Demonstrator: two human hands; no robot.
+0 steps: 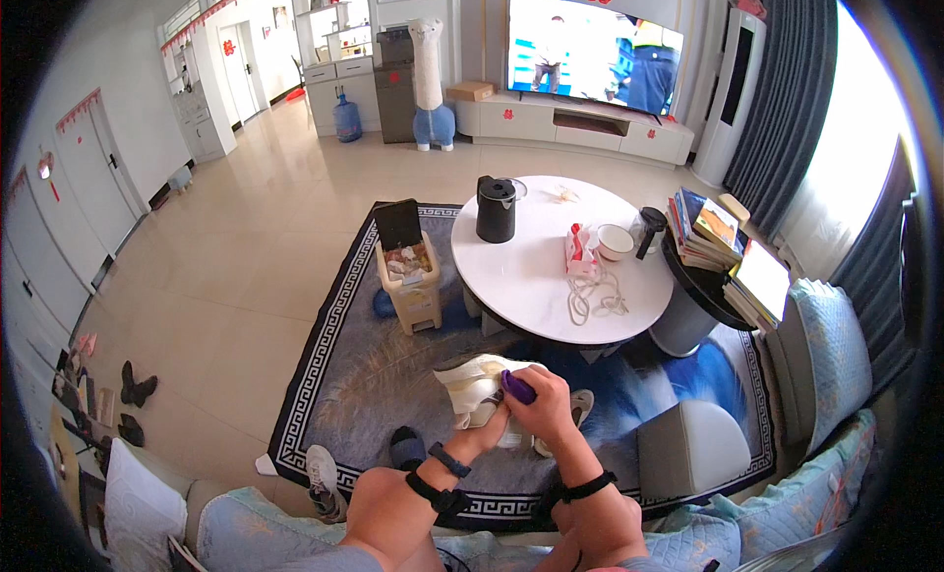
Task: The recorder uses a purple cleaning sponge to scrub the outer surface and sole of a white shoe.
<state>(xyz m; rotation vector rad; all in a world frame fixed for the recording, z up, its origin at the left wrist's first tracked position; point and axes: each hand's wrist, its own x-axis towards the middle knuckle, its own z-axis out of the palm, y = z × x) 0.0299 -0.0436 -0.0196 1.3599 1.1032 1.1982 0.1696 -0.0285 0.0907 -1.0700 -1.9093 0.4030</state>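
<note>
A white and cream sneaker (472,386) is held up above the rug, tilted over my forearms. My left hand (493,428) grips it from below, its fingers mostly hidden by the shoe. In my right hand (549,401) is a small purple item (519,387), pressed against the sneaker's side; a cloth or a brush, I cannot tell which. Another light shoe (582,405) rests on the rug just beyond my right forearm, partly hidden. A dark slipper (407,448) and a grey-white sneaker (322,477) lie to the left of my arms.
Ahead stands a round white table (509,292) with a black kettle (496,210), a bowl (615,241), a tissue pack (580,251) and a cable. An open bin (409,292) is left of it. Stacked books (704,229) and a grey stool (693,446) are at right.
</note>
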